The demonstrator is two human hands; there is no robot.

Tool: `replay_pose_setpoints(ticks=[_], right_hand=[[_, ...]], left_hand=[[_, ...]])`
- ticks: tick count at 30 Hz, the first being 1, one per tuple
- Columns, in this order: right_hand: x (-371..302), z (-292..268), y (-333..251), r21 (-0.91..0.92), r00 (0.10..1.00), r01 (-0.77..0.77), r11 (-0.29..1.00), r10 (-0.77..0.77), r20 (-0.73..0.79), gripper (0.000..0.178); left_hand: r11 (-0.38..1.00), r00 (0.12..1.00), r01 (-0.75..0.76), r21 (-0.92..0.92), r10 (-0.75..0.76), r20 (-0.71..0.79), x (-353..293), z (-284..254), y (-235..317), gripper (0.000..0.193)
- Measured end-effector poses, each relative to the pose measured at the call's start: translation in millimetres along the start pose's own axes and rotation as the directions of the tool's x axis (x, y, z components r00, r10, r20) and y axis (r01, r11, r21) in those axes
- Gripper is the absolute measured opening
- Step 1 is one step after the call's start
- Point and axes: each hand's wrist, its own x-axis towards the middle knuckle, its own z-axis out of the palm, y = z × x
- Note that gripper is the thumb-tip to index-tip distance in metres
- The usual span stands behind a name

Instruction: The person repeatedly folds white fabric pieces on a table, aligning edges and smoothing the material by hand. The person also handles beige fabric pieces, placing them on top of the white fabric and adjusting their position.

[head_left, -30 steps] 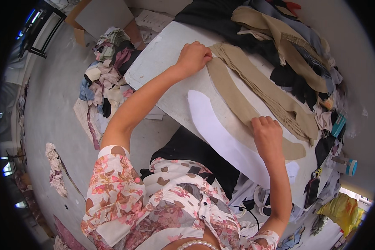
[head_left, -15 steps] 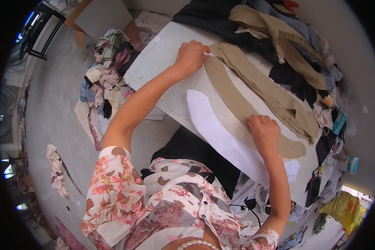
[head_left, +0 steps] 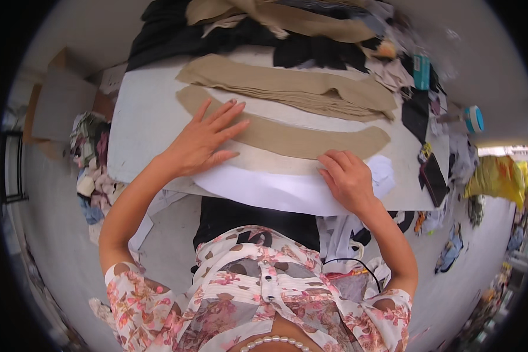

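Observation:
A single curved tan fabric strip point(head_left: 293, 138) lies flat across the white table point(head_left: 141, 129). My left hand point(head_left: 208, 141) rests with spread fingers over its left part, fingertips on the cloth. At the strip's near edge, toward the right, my right hand point(head_left: 347, 180) lies with bent fingers and the thumb apart; it holds nothing I can see. Closer to me is a curved white piece point(head_left: 264, 188), its right end partly under my right hand. Beyond the single strip lies a layered stack of tan strips point(head_left: 276, 85) of similar shape.
Black cloth point(head_left: 158, 35) and draped tan fabric point(head_left: 317, 22) are heaped along the far edge. A dark phone point(head_left: 434, 182) sits at the right, near a small white piece point(head_left: 382, 173). Scrap cloth point(head_left: 91, 188) is piled left of the table; a yellow bag point(head_left: 496, 179) stands right.
My left hand has let go of the strip's far left end and now lies spread on the cloth. My right hand has slid to the near edge. The view has turned.

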Motion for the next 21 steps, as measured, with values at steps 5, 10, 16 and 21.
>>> replay_pose_setpoints(ticks=[5, 10, 16, 21], right_hand=[[-24.2, -18.6, 47.8, 0.11, 0.914, -0.363, 0.925, 0.376, -0.149, 0.015], [-19.7, -30.4, 84.5, 0.097, 0.858, -0.452, 0.887, 0.462, -0.227, 0.021], [-14.1, -26.8, 60.4, -0.033, 0.97, -0.217, 0.976, 0.211, -0.118, 0.033], [-22.1, -27.1, 64.8, -0.067, 0.963, -0.27, 0.961, 0.268, -0.031, 0.037]], left_hand=[[0.993, 0.991, -0.113, -0.034, 0.115, 0.068, 19.5, 3.6, 19.3, 0.071], [0.994, 0.991, -0.109, -0.024, 0.11, 0.073, 20.1, 10.2, 17.1, 0.076], [0.994, 0.989, -0.11, -0.022, 0.111, 0.095, 25.9, 3.4, 21.4, 0.084], [0.99, 0.988, -0.133, 0.035, 0.13, 0.086, 32.9, 12.5, 23.7, 0.088]])
